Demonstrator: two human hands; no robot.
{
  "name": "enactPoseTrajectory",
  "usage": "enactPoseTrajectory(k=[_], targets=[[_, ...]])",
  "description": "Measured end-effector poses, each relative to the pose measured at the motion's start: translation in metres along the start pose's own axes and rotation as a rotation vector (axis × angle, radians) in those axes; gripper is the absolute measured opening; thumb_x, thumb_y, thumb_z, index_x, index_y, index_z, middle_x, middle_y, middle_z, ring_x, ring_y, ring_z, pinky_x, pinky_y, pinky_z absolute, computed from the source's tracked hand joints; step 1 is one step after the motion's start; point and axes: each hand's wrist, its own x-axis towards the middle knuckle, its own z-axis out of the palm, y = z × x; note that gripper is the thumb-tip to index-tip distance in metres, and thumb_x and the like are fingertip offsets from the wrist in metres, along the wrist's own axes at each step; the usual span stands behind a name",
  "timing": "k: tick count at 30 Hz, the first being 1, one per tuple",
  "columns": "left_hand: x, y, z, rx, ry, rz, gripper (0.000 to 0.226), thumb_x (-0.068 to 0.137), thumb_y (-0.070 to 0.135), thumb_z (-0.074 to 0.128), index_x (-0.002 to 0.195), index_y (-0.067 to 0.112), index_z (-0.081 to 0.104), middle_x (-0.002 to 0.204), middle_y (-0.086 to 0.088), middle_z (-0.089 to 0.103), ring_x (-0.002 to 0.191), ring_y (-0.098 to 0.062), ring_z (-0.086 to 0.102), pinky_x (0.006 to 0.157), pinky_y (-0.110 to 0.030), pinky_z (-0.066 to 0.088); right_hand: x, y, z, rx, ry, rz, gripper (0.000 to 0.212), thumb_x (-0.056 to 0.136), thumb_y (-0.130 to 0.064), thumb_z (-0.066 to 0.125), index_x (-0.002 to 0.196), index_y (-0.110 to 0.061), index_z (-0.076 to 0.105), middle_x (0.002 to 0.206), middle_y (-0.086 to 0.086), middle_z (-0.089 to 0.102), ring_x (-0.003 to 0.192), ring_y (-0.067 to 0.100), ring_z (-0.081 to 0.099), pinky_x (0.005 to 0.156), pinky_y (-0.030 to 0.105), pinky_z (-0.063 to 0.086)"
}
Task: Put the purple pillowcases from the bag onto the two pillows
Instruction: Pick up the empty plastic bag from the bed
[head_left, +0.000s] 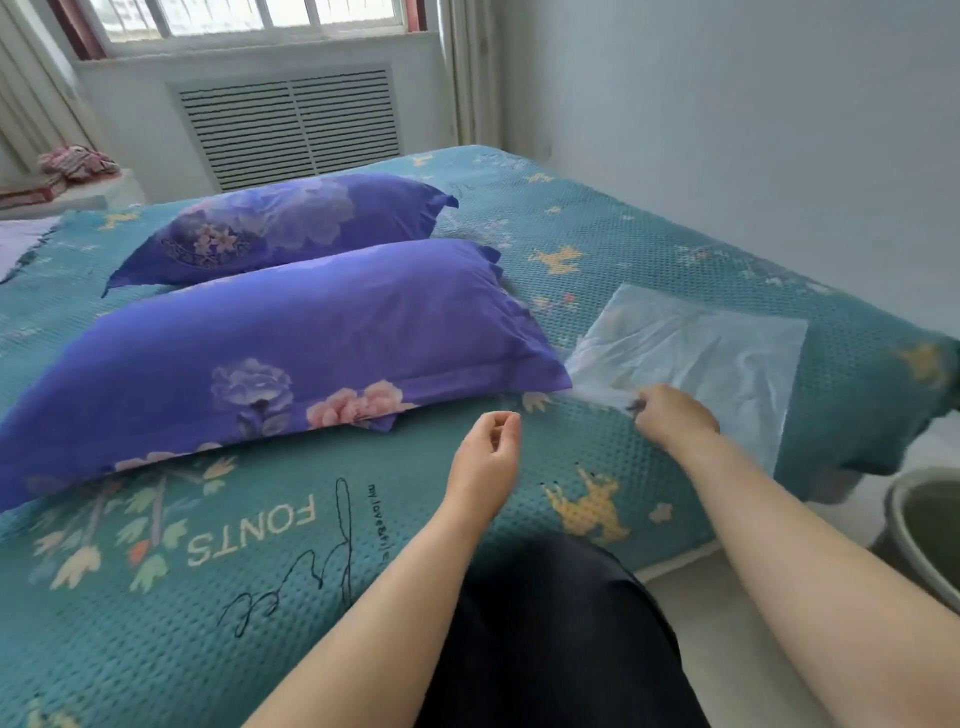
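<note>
You are standing at the near edge of the bed (363, 597), with both pillows already lying dressed in purple pillowcases. The near pillow (270, 358) is lying crosswise toward the bed's left side, its open flap end trailing loose at the lower edge, probably because the case is freshly pulled on and not yet smoothed. The far pillow (275, 228) is resting just behind it, nearly parallel and close by, nearer the head edge by the window.

Your right hand (672, 418) is reaching to the right side of the bed, its fingers (641, 405) pinching the bunched near corner of the clear plastic bag (706, 353). The bag is lying flat and apparently empty, so you are likely gathering it up for removal. Your left hand (491, 452) is hovering above the bedspread between pillow and bag, fingers loosely curled and holding nothing, seemingly waiting to assist.

The near pillow's left end is being cut off by the frame. Whether its flap is tucked cannot be judged. The bag's mouth is being hidden under your right hand, and its transparency is making any remaining content hard to rule out. A green bin (924, 525) is showing only partly at the right border.
</note>
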Motion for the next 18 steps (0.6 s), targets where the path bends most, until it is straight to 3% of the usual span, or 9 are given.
enactPoseTrajectory(k=[3,4,5,8,9,12,15,16,18], targets=[[0.010,-0.002,0.010,0.079,-0.072,-0.111,0.032,0.097,0.046,0.038,0.096,0.019,0.054,0.100,-0.005,0.064,0.098,-0.025,0.060,0.086,-0.036,0.045,-0.040,0.014,-0.004,0.218,-0.295,-0.203,0.044,0.087,-0.034,0.065,0.127,-0.016,0.058,0.130,0.006,0.059,0.120,0.020,0.055,0.095,0.027,0.041],[0.012,0.000,0.014,0.144,-0.092,-0.133,0.036,0.098,0.045,0.036,0.101,0.015,0.055,0.103,-0.007,0.063,0.101,-0.025,0.059,0.083,-0.033,0.042,-0.052,0.020,-0.003,0.362,-0.304,-0.216,0.052,0.085,-0.040,0.067,0.130,-0.016,0.055,0.131,0.002,0.057,0.123,0.017,0.052,0.097,0.026,0.038],[0.014,0.001,0.018,0.201,-0.107,-0.142,0.041,0.098,0.046,0.035,0.108,0.012,0.056,0.108,-0.009,0.063,0.105,-0.025,0.057,0.082,-0.031,0.039,-0.057,0.030,-0.001,0.476,-0.191,-0.182,0.054,0.084,-0.044,0.066,0.129,-0.017,0.056,0.131,0.001,0.056,0.124,0.018,0.050,0.097,0.027,0.038],[0.030,0.010,0.030,0.333,-0.156,-0.162,0.058,0.097,0.052,0.030,0.131,0.009,0.048,0.130,-0.011,0.056,0.121,-0.028,0.050,0.098,-0.033,0.038,-0.046,0.069,0.002,0.499,0.461,0.105,0.050,0.089,-0.043,0.058,0.127,-0.011,0.055,0.134,0.011,0.052,0.123,0.032,0.048,0.096,0.041,0.040],[0.040,0.012,0.035,0.366,-0.167,-0.166,0.063,0.096,0.055,0.027,0.133,0.009,0.047,0.134,-0.014,0.053,0.124,-0.030,0.048,0.102,-0.035,0.037,-0.038,0.084,0.003,0.525,0.533,0.251,0.055,0.089,-0.041,0.057,0.133,-0.009,0.048,0.139,0.016,0.046,0.125,0.036,0.044,0.100,0.044,0.038],[0.062,0.025,0.048,0.364,-0.215,-0.168,0.062,0.099,0.050,0.027,0.131,0.004,0.052,0.137,-0.018,0.050,0.129,-0.030,0.044,0.104,-0.033,0.032,-0.021,0.115,0.013,0.937,0.374,0.525,0.071,0.089,-0.043,0.058,0.141,-0.001,0.034,0.141,0.017,0.042,0.128,0.034,0.043,0.104,0.042,0.036],[0.079,0.030,0.060,0.215,-0.192,-0.193,0.026,0.086,0.023,0.049,0.090,0.003,0.065,0.092,-0.016,0.061,0.098,-0.020,0.053,0.078,-0.030,0.039,-0.012,0.129,0.024,1.281,0.223,0.538,0.048,0.087,-0.041,0.064,0.117,-0.003,0.059,0.110,0.009,0.063,0.100,0.029,0.060,0.090,0.038,0.049],[0.085,0.032,0.063,0.155,-0.180,-0.249,0.020,0.085,0.019,0.048,0.088,0.005,0.062,0.087,-0.013,0.056,0.090,-0.019,0.049,0.071,-0.029,0.039,-0.012,0.133,0.026,1.299,0.209,0.511,0.037,0.086,-0.038,0.065,0.107,-0.007,0.064,0.104,0.008,0.065,0.093,0.029,0.062,0.085,0.038,0.051],[0.087,0.037,0.066,0.079,-0.195,-0.366,0.035,0.094,0.034,0.044,0.113,0.009,0.059,0.098,-0.011,0.052,0.092,-0.018,0.051,0.070,-0.028,0.045,-0.016,0.137,0.027,1.299,0.185,0.433,0.021,0.086,-0.034,0.066,0.087,-0.013,0.066,0.092,0.007,0.067,0.082,0.025,0.063,0.072,0.033,0.052]])
